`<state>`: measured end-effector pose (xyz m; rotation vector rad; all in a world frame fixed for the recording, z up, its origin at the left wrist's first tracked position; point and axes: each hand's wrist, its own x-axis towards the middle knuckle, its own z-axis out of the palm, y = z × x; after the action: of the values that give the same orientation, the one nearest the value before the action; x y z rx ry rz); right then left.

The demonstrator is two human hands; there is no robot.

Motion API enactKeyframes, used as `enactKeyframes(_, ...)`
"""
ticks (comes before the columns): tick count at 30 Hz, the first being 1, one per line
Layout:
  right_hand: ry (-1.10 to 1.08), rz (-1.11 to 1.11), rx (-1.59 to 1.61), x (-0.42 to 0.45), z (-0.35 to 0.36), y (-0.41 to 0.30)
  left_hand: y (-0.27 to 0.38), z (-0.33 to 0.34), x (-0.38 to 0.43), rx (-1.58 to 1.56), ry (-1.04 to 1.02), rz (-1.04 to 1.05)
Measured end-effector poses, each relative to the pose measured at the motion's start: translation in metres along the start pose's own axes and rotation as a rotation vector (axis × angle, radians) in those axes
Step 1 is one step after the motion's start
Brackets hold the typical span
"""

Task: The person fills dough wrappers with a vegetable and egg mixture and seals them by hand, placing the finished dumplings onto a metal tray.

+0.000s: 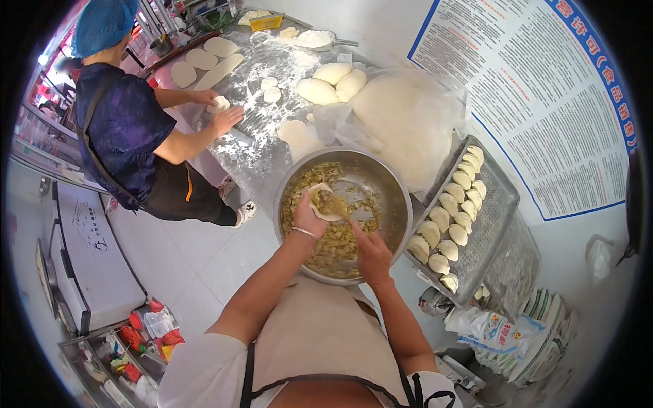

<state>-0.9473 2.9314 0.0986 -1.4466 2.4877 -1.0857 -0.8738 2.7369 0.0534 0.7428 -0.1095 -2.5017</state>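
Observation:
A round dough wrapper point(320, 211) lies in my left hand point(309, 218), cupped above the left half of a large steel bowl point(401, 219). Chopped filling point(326, 250) covers much of the bowl's floor, and some sits in the wrapper. My right hand point(374, 255), over the bowl's right side, grips the handle of a spoon-like utensil point(336, 205). Its filling-coated head touches the filling in the wrapper. Right of the bowl, a perforated metal tray point(492, 224) bears two rows of folded dumplings point(440, 218).
A co-worker point(120, 122) handles dough at the floured table point(240, 163) on the left. Behind the bowl lie a big dough mass point(408, 122) under plastic and several dough pieces point(332, 84). Sacks point(535, 336) stand at lower right; an open drawer point(102, 367) is at lower left.

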Motion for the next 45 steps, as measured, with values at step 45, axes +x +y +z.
enactKeyframes(45, 0.053, 0.244, 0.793, 0.058, -0.069, -0.051, -0.013, 0.084, -0.107, 0.821, -0.354, 0.163)
